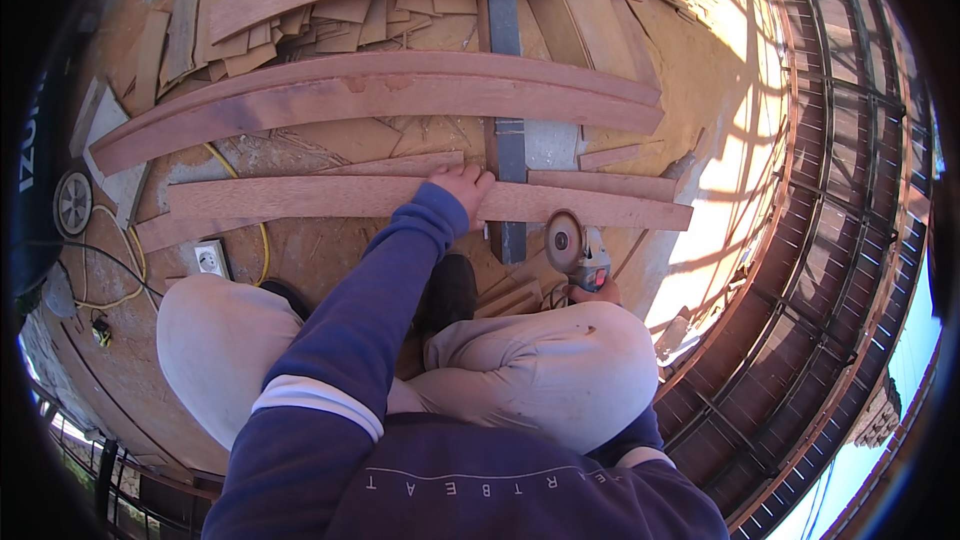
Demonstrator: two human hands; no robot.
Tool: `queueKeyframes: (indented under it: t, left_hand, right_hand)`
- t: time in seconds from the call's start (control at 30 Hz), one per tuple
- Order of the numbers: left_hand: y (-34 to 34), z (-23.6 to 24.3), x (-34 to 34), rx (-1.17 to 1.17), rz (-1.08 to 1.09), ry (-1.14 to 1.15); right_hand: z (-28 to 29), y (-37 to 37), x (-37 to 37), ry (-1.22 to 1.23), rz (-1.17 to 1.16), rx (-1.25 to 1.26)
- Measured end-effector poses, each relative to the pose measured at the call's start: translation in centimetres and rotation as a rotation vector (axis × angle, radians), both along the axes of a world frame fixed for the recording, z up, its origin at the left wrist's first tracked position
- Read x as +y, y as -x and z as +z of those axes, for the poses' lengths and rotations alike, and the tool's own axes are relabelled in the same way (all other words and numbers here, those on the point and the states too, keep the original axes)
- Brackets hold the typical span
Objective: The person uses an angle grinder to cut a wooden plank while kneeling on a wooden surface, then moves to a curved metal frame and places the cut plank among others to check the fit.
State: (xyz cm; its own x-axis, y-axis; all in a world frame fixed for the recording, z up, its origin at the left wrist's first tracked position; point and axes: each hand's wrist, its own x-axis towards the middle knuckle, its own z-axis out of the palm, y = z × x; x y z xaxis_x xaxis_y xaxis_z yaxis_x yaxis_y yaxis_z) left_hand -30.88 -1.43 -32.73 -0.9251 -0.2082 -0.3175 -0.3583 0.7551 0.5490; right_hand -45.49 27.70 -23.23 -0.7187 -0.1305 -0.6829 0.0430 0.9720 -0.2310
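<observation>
sawdust-covered floor, planks everywhere. left hand pressed flat on near plank; right hand wrapped round angle grinder just below it. better keep plank pinned, disc away from fingers.

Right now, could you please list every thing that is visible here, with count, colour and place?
Long wooden planks: four, reddish-brown, lying across the floor in front of the person.
Metal beam: one, grey, running under the planks, centre.
Wood offcuts: a pile, tan, top left.
Angle grinder: one, grey with a round disc, centre right, below the nearest plank.
Cable: one, yellow, left floor.
Power socket: one, white, left, near the knee.
Railing: one, dark, curving along the right.
Left hand: pressing on the nearest plank.
Right hand: gripping the angle grinder, mostly hidden behind the knee.
</observation>
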Motion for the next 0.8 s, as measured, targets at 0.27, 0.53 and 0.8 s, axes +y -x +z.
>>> queueKeyframes:
  t: [0.27,0.53,0.8]
  left_hand:
    - [0.0,0.1,0.0,0.005,0.003,-0.007]
    - [0.0,-0.2,0.0,0.019,0.01,-0.012]
    - [-0.1,0.0,-0.1,0.015,0.008,-0.03]
  right_hand:
    - [-1.0,0.6,0.9,0.006,0.038,0.014]
    - [-1.5,1.8,0.5,0.046,0.09,0.013]
    - [-1.9,2.4,-0.6,0.059,0.081,0.027]
